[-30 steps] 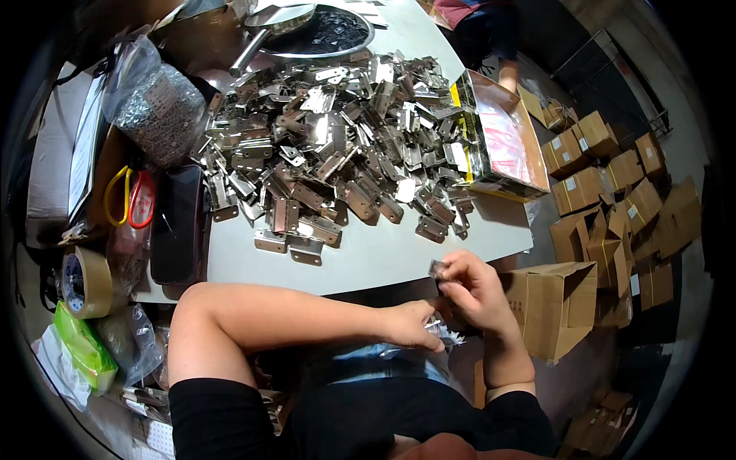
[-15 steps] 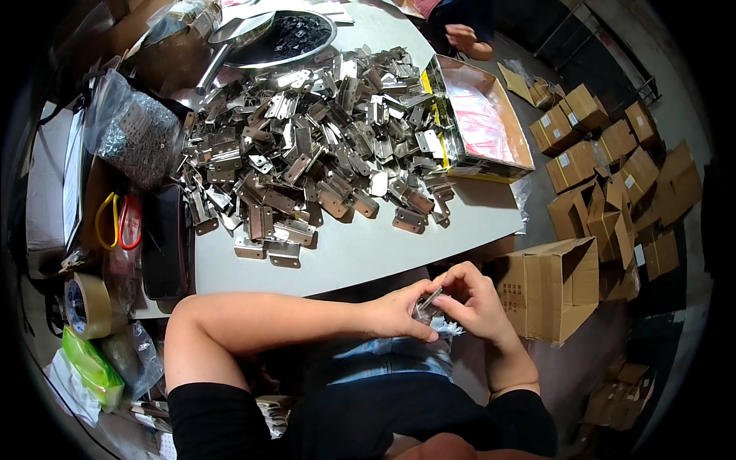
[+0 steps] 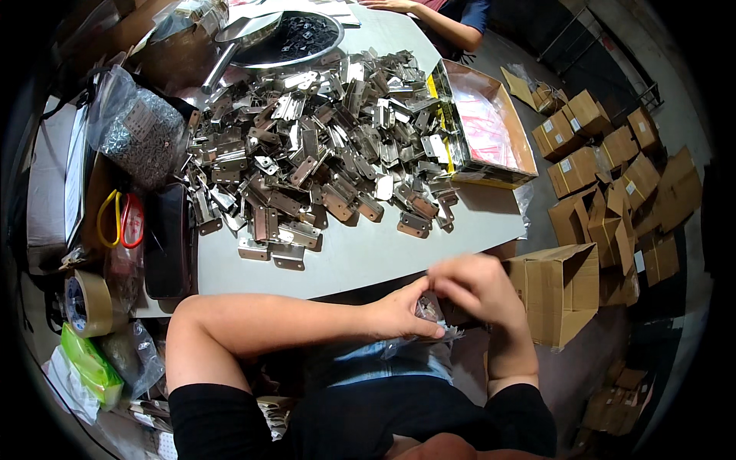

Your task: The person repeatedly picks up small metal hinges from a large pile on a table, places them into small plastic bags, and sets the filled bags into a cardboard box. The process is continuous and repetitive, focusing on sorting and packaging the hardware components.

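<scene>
My left hand (image 3: 399, 310) is closed around a small clear plastic bag (image 3: 427, 308) above my lap, beyond the near edge of the table. Some small shiny pieces show inside it, too small to name. Close over the bag is my right hand (image 3: 479, 285), its fingers bent and smeared by motion. Whether those fingers hold anything is hidden. On the table lies a wide heap of bent metal brackets with holes (image 3: 322, 146); a few of them (image 3: 287, 256) sit at its near edge.
An open box of clear bags with red lines (image 3: 484, 126) stands right of the heap. Behind is a metal bowl of black parts (image 3: 307, 38) with a scoop (image 3: 249, 34). Scissors (image 3: 132, 221) and tape (image 3: 96, 301) lie left. Cartons (image 3: 556, 291) stand right; a co-worker's arm (image 3: 448, 27) shows behind.
My right hand has lifted slightly and turned over the bag, its fingers now blurred. My left hand stays in place. The co-worker's arm has moved left onto the table.
</scene>
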Available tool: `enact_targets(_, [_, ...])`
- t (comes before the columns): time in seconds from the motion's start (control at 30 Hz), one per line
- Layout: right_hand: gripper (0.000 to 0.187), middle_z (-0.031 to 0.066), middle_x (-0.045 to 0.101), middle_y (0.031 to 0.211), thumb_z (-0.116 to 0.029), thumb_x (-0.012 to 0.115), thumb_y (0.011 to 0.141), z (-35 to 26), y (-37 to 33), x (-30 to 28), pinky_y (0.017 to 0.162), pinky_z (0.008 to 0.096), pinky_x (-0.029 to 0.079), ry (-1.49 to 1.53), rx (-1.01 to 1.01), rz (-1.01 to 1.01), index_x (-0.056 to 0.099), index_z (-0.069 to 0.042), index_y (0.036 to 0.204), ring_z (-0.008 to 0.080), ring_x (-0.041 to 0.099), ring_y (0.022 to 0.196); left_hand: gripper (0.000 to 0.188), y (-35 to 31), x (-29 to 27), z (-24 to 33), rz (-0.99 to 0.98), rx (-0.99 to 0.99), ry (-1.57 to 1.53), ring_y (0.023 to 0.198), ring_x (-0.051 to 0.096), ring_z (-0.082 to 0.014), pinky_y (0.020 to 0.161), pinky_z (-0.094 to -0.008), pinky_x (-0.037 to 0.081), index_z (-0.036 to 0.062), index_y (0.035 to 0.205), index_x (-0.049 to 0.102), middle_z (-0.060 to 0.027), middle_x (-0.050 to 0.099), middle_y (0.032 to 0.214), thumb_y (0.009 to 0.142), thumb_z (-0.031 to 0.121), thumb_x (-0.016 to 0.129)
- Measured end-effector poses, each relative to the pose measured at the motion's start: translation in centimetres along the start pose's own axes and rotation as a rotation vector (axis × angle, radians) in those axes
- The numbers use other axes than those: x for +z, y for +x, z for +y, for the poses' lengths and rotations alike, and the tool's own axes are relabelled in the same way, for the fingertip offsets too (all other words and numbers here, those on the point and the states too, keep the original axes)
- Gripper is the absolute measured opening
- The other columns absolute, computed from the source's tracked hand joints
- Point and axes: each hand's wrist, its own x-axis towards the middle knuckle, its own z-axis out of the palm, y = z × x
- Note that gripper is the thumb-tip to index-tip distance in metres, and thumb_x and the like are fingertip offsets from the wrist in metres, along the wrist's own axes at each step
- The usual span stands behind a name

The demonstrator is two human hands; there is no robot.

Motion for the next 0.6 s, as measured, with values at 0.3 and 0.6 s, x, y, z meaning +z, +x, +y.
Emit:
enact_targets(0.3, [0.042,0.0084,0.057,0.102,0.006,0.066,0.073,2.5,6.1,2.6,0.076,0.0374,0.051,-0.546,-0.262,0.194,0.065,-0.007,0.113,0.0293,0.058,0.089,0.06,-0.1,0.0,0.3,-0.02,-0.009,0.163,0.084,0.052,-0.0079,0.072,-0.0231,0.045,0.0056,0.125,0.041,-0.0019,0.053,0.091,0.079,0.016,0.08])
enact_targets(0.6, [0.016,0.0136,0.069,0.081,-0.004,0.067,0.083,3.0,2.5,4.0,0.07,0.0286,0.053,0.415,0.405,0.443,0.066,0.001,0.098,0.0144,0.067,0.076,0.055,0.2,0.0,-0.4,0.037,-0.018,0.125,0.083,0.054,-0.0113,0.073,-0.0268,0.047,0.0063,0.118,0.046,-0.0049,0.056,0.095,0.077,0.019,0.079])
